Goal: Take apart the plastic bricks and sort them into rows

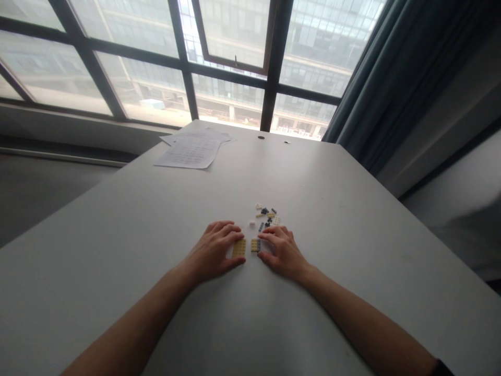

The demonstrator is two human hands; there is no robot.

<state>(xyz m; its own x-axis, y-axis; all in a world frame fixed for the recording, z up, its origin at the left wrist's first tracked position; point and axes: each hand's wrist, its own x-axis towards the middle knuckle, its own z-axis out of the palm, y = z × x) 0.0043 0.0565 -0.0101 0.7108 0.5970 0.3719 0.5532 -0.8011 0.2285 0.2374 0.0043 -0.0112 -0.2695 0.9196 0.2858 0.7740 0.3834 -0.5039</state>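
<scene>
My left hand (217, 245) rests on the table around a yellow studded building-brick plate (239, 248), its thumb at the near edge and its index finger at the far edge. Just to the right, a smaller yellow and grey brick piece (255, 245) lies between the thumb and forefinger of my right hand (282, 250). A narrow gap separates the two pieces. Beyond my right fingers is a loose group of small bricks: dark ones (265, 211), a grey strip (261, 226), a white plate (276, 221) and a single small white brick (252, 223).
Printed paper sheets (191, 151) overlap at the far left of the white table (305, 183). Two cable holes (261, 138) sit near its far edge. Behind it stand large framed windows (230, 99), with a dark curtain (360, 89) at the right.
</scene>
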